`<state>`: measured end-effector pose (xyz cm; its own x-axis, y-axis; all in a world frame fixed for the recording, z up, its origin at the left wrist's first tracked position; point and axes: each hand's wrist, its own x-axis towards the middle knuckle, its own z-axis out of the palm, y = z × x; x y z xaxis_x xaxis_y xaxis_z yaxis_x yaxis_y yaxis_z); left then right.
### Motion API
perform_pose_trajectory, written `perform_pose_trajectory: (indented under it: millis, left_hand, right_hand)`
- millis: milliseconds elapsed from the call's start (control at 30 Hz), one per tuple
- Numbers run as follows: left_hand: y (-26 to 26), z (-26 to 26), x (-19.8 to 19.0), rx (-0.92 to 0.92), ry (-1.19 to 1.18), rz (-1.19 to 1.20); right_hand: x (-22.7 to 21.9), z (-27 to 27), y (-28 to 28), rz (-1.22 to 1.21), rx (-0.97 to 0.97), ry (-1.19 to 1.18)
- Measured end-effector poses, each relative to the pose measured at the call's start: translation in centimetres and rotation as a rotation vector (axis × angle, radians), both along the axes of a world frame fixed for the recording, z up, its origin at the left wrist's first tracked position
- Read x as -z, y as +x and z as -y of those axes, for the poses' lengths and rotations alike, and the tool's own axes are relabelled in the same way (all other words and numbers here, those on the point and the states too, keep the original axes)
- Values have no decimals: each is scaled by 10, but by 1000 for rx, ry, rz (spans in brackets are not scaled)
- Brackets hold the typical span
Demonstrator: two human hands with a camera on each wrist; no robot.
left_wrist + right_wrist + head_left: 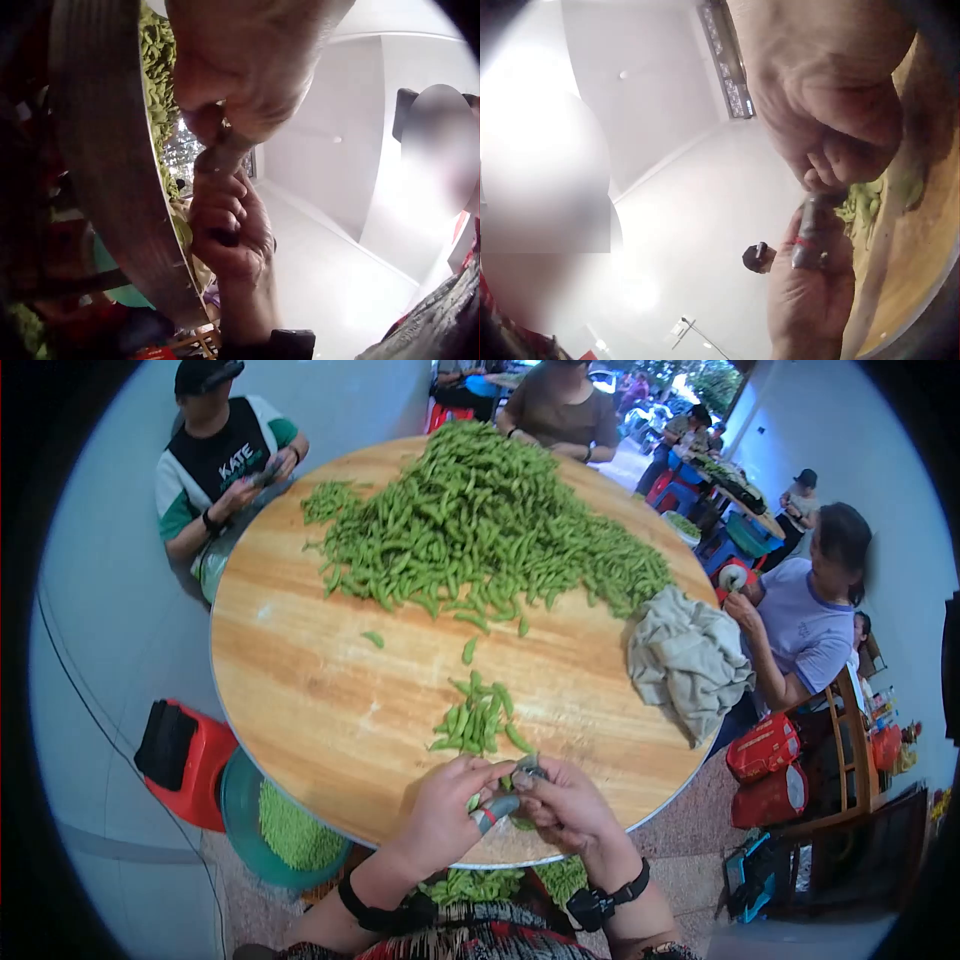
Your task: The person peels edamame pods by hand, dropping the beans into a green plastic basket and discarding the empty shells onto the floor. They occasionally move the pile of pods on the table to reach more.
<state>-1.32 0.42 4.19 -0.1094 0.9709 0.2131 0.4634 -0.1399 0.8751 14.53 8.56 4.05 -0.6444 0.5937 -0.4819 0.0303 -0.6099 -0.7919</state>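
Observation:
Both hands meet over the near edge of a round wooden table. My left hand and right hand pinch a green soybean pod between their fingertips, mostly hidden by the fingers. A grey cover with a red band wraps the left thumb; dark grey material also covers the right thumb tip. In the left wrist view, the curled right fingers sit against the left hand. Just beyond the hands lies a small pile of pods.
A large heap of pods covers the table's far side. A crumpled grey cloth lies at the right edge. Below left are a red stool and a green basin with shelled beans. Other people sit around the table.

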Motion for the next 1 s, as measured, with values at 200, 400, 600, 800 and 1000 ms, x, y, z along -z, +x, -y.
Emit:
perform_pose_trajectory:
  millis: [200,400,600,800,1000]
  left_hand:
    - [-4,-11,27,-42,43,524]
    - [-1,-14,37,-139,-47,710]
    - [1,-12,37,-143,-60,730]
    - [5,-8,38,-30,-42,896]
    - [-9,-5,31,229,-205,1166]
  right_hand:
    - [1,12,-10,152,66,557]
    - [7,16,-4,-141,-139,138]
    - [6,15,-3,-236,-170,22]
    - [8,19,-5,-130,-140,154]
    - [-3,23,1,-268,-124,-185]
